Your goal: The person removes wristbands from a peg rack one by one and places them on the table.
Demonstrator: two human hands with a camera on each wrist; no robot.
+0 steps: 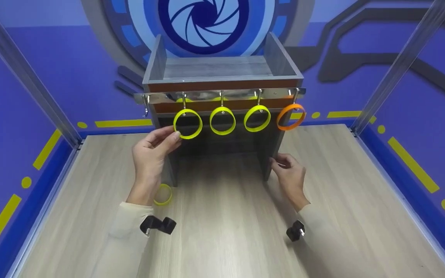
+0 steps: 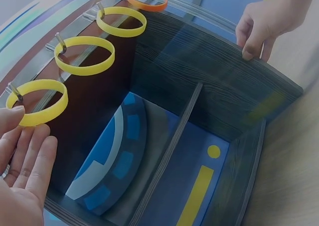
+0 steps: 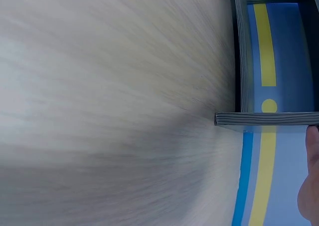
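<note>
My left hand (image 1: 150, 156) pinches the lower left rim of a yellow ring (image 1: 201, 127), which hangs on the second hook from the left. In the left wrist view the thumb lies on this ring (image 2: 44, 118) and the other fingers stretch out below it. Two more yellow rings (image 1: 223, 133) and an orange ring (image 1: 290, 128) hang on the hooks to its right. All hooks sit on a shiny metal bar (image 1: 203, 95) across the front of a grey wooden shelf unit (image 1: 222, 69). My right hand (image 1: 290, 173) grips the front edge of the unit's right side panel (image 2: 214, 46).
Another yellow ring (image 1: 171, 195) is on the wooden table (image 1: 214, 239), beside my left wrist. The leftmost hook (image 1: 145, 108) carries no ring. Blue printed walls (image 1: 21, 96) with metal corner posts (image 1: 404, 65) enclose the table at the back and sides.
</note>
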